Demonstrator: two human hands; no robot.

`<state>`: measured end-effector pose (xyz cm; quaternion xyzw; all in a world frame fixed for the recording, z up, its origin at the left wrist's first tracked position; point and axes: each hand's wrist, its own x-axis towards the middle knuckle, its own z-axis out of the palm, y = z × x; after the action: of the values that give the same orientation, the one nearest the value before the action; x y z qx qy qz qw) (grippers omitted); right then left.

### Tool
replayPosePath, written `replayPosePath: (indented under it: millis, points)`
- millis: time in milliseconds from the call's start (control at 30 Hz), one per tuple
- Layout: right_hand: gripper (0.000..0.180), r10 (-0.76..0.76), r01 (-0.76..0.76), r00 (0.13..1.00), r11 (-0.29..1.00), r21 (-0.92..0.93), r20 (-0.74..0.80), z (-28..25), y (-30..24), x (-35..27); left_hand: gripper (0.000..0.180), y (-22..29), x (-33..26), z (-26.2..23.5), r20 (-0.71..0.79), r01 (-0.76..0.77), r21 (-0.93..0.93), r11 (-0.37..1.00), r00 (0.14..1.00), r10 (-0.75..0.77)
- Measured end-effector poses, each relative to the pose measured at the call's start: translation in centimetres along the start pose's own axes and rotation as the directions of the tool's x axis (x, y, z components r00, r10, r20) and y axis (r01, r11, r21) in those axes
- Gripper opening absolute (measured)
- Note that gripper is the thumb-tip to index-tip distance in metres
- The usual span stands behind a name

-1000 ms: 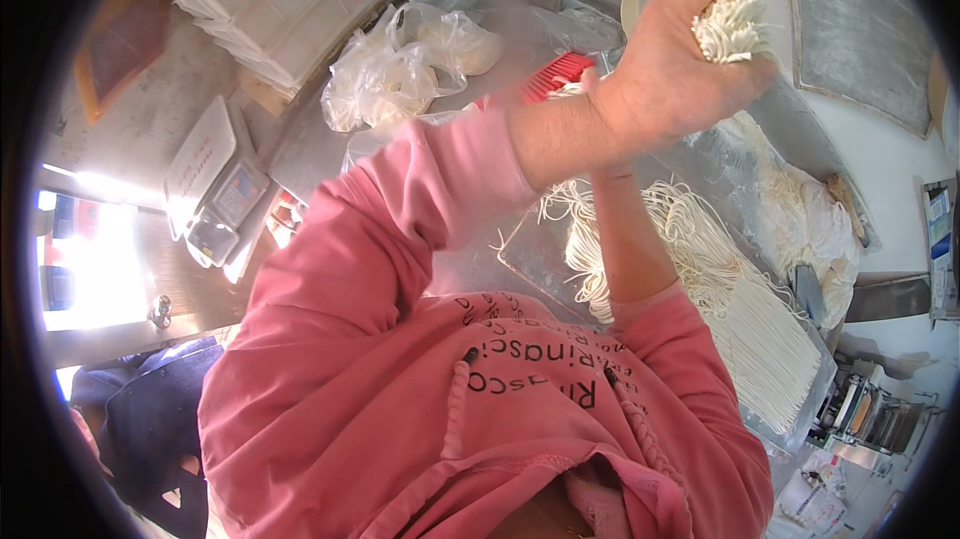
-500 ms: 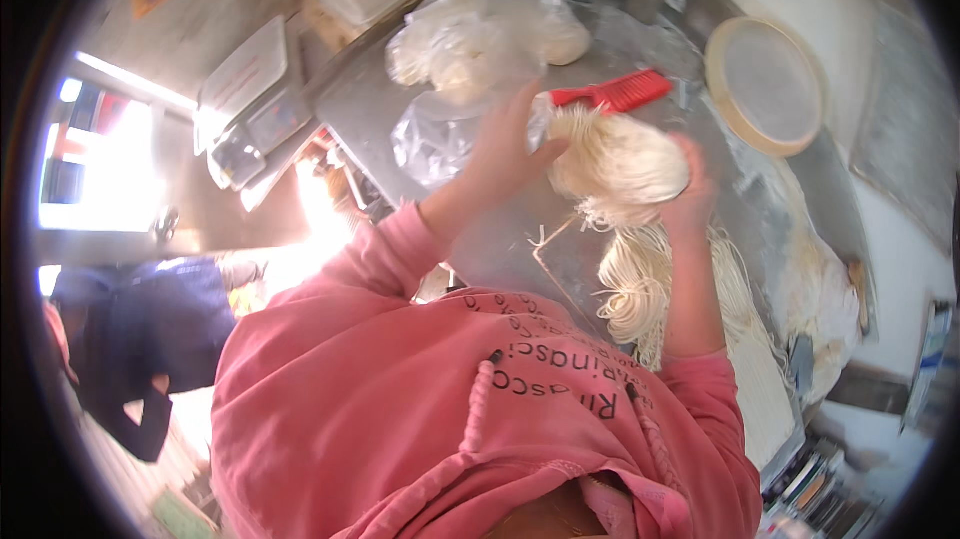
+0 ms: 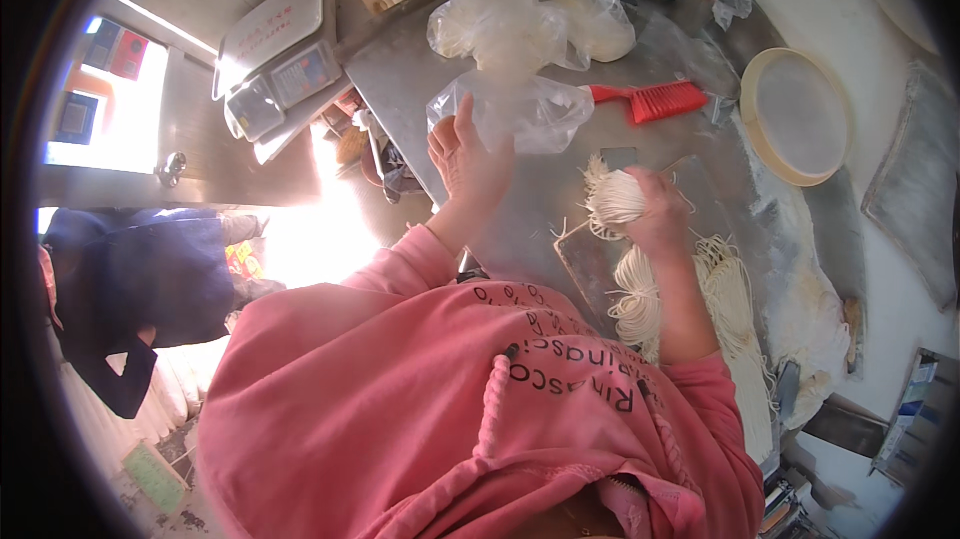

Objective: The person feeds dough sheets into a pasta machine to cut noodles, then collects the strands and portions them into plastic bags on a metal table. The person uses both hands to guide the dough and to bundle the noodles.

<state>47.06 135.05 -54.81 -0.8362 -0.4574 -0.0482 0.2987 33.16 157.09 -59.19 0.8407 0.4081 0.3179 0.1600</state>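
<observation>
My right hand [image 3: 658, 211] is closed around a bundle of pale fresh noodles [image 3: 612, 197], held over a flat grey plate on the metal table. Loose strands stick out at its far end. Below that hand lie more noodle bundles, one coiled [image 3: 634, 291] and a longer one [image 3: 726, 289] to its right. My left hand [image 3: 472, 161] has its fingers apart and holds nothing I can see. It is at the near left edge of a clear plastic bag [image 3: 550, 117]; whether it touches the bag I cannot tell.
Filled plastic bags [image 3: 515, 27] sit at the back of the table [image 3: 400, 74]. A red brush [image 3: 665, 101] lies right of the clear bag. Farther right are a round sieve [image 3: 748, 119] and white powder. A weighing scale [image 3: 300, 74] stands left, beyond the table edge.
My right hand has lowered the noodle bundle toward the plate. My left hand has moved away from the bundle, leftward to the clear bag. The whole view has shifted a little.
</observation>
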Motion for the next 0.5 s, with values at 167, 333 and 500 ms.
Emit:
replayPosePath:
  millis: [167,333,500]
  points:
    - [0.045,-0.048,0.051,0.998,0.993,0.103,-0.034,0.0,-3.3,0.7,0.077,-3.3,1.5,2.1,0.127,0.109,0.165,0.98,0.983,-0.131]
    - [0.044,-0.056,0.052,0.998,0.972,0.229,0.012,1.1,-5.6,0.9,0.044,-4.7,6.0,2.8,0.031,0.145,-0.032,0.989,0.989,-0.144]
    - [0.039,-0.023,0.007,0.999,0.956,0.294,0.049,3.5,-7.0,0.9,0.03,2.4,3.9,-1.2,0.001,-0.054,-0.485,0.873,0.998,0.062]
